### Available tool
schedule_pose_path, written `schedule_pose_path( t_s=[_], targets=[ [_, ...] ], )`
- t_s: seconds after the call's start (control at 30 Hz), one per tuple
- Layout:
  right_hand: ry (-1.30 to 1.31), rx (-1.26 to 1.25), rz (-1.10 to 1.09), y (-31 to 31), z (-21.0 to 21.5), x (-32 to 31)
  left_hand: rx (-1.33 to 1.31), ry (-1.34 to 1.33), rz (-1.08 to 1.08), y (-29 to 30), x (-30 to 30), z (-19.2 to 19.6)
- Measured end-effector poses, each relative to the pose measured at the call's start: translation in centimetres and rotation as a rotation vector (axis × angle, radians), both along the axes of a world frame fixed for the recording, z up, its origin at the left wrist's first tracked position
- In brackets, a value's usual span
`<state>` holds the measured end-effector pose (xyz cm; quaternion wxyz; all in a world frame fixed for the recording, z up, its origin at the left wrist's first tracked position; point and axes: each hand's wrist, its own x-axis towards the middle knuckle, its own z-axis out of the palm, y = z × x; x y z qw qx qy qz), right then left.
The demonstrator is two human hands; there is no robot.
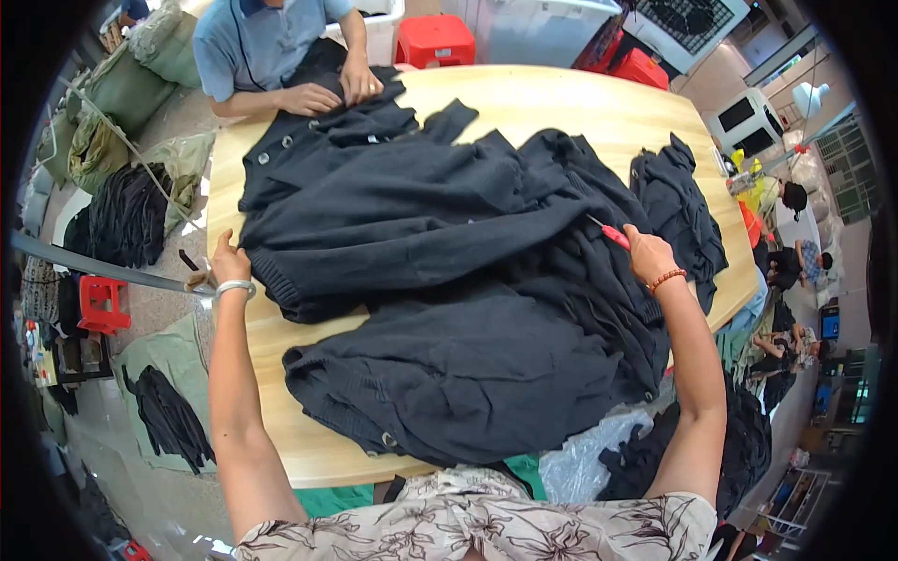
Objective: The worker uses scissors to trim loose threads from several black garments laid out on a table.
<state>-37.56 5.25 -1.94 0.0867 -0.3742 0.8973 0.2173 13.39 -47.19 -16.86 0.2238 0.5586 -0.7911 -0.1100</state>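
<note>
We work at a pale wooden bench [524,98] with a rounded far edge, and most of its top is buried under dark knitted garments. Our left hand [227,265] rests at the left edge of the bench, its grip closed on the ribbed hem of the dark cardigan [393,201] that lies spread across the middle; a silver bangle sits on that wrist. Our right hand [648,255] lies on the heap to the right, its grip closed on a small red-handled tool [613,235] whose tip points up and left over the knit; a beaded bracelet circles that wrist. A second dark garment [458,374] lies nearest us, reaching to the near edge of the bench, with a button showing at its lower hem. Another small pile of dark knits [678,206] sits near the right rim.

Across the bench a person in a blue shirt [262,42] presses both hands onto a buttoned dark piece [323,126].

Around us the room is crowded: red plastic stools [435,39] stand beyond the far edge and another red stool [101,304] on the floor to the left, green sacks [126,89] are stacked at the upper left, more dark clothing lies on green cloth [168,360] on the floor, and clear plastic wrap [589,449] hangs just below the near right edge.
</note>
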Motion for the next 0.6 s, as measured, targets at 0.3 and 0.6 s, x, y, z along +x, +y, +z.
schedule_pose_path(
  t_s=[0.3, 0.6],
  targets=[
    [0.16, -0.132, -0.265, 16.7, -1.0, 1.6, 0.016, 0.212, -0.661, 26.6, -3.0, 11.2],
    [-0.75, -0.877, 0.132, 18.8, -2.7, 26.9, 0.197, 0.104, -0.357, 44.3, 1.1, 9.0]
  ],
)
